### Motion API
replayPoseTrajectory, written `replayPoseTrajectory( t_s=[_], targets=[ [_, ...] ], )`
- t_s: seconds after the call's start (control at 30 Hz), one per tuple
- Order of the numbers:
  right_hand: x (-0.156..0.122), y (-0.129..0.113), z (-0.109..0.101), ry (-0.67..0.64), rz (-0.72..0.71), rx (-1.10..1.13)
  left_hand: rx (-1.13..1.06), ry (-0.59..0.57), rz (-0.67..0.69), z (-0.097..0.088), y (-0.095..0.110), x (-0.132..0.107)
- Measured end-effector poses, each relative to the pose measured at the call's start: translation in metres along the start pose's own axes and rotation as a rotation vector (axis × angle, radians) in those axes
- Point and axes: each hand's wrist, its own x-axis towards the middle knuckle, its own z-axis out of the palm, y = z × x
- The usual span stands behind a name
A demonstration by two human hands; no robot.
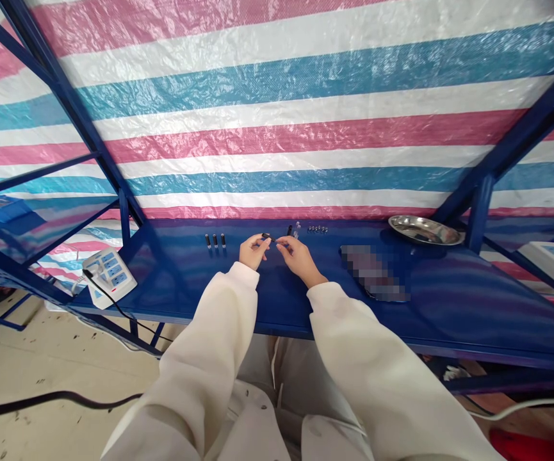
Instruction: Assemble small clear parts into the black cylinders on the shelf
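My left hand [253, 250] pinches a small dark cylindrical piece [266, 235] between thumb and fingertips above the blue table [185, 282]. Close beside it, my right hand [296, 257] is closed, its fingertips at the right end of the same piece; whether it grips a separate small part I cannot make out. Just behind the right hand stand a black tube [289, 230] and some small clear pieces [298, 226]. Farther right lies a row of several small shiny metal parts [317, 229]. Left of my hands, 3 black tubes with pale lower ends [216, 241] are lined up.
An oval metal tray [425, 230] sits at the back right, with a blurred-out dark object [375, 272] nearer me. A white power strip [109, 276] with a plugged-in black cable is at the left edge. Blue frame posts [481, 211] and a striped tarp [296, 141] close off the back.
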Motion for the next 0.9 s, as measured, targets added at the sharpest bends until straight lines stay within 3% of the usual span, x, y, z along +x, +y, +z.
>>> replayPoseTrajectory(
  t_s=[0.17,0.3,0.4,0.57,0.9],
  targets=[
    [-0.002,0.009,0.002,-0.049,-0.017,-0.095,0.0,0.096,0.02,0.0,-0.004,0.003],
    [-0.001,0.005,-0.002,0.051,0.051,-0.114,0.018,0.151,-0.001,-0.001,-0.003,0.004],
    [0.0,-0.004,-0.004,0.102,0.06,-0.027,0.062,0.081,-0.01,0.0,-0.002,0.002],
    [-0.001,-0.012,-0.003,-0.045,0.01,0.084,0.064,-0.086,-0.041,0.0,-0.006,0.0],
    [-0.002,-0.015,-0.005,-0.125,-0.012,0.066,0.018,-0.148,-0.064,-0.002,-0.008,0.002]
  ],
)
